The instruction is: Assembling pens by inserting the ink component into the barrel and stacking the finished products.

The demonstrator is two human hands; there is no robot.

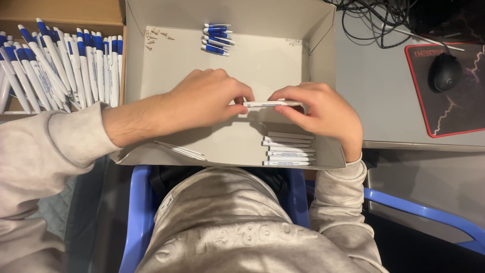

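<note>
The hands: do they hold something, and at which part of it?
Both hold one white pen barrel level above the cardboard box: left hand pinches its left end, right hand its right end.

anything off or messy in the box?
Nothing damaged. Small tan parts lie scattered loose in the box's far left corner, unlike the neat white barrel stack. Both hands, left hand and right hand, hold one white barrel.

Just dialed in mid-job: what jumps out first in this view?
Both hands meet mid-frame over the open cardboard box: left hand and right hand pinch a white pen barrel between them. A crowd of blue-and-white pens fills the carton at upper left.
</note>
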